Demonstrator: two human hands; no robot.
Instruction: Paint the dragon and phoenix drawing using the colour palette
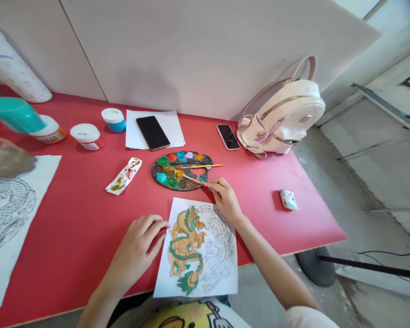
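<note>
My right hand (227, 198) pinches a thin paintbrush (194, 179), its tip down on orange-yellow paint in an oval palette (153, 165). A second brush with a yellow handle (213, 166) lies across the palette, above the thumb hole. Below the palette is a white sheet (162, 287) with a line drawing. Its left part shows a dragon (187, 241) painted gold and green; the right part is uncoloured black lines. My left hand (140, 248) rests on the red table with fingers stretched, their tips at the sheet's left edge.
Left of the palette lies a paint-stained tissue (124, 176). Paint jars (87, 136), a water container (10, 159) and another drawing (20, 214) stand or lie further left. Behind are two phones (152, 132) and a pink backpack (283, 114). A small packet (289, 199) lies right.
</note>
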